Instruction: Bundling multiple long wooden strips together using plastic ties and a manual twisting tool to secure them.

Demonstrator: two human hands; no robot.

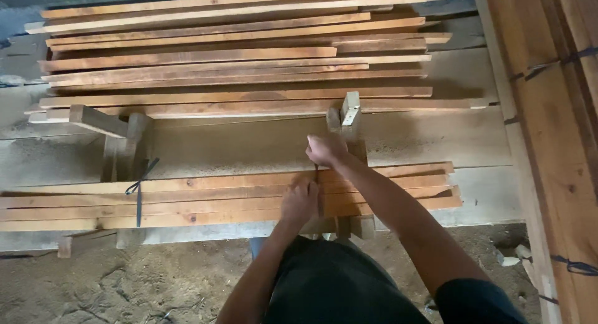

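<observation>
A flat bundle of long wooden slats (205,202) lies across the near edge of a dusty work surface. A dark strap (139,187) is tied around it at the left. My left hand (299,201) rests on top of the bundle, fingers curled against the wood. My right hand (326,151) is just behind the bundle's far edge, pinching the upper end of a thin dark strap (317,172) that runs down across the slats toward the left hand. How the strap passes under the bundle is hidden.
A large stack of long slats (237,56) fills the back of the surface. Short wooden blocks (349,115) stand between the stack and the bundle. Strapped planks (554,131) run along the right side. Below lies a dirt floor (143,280).
</observation>
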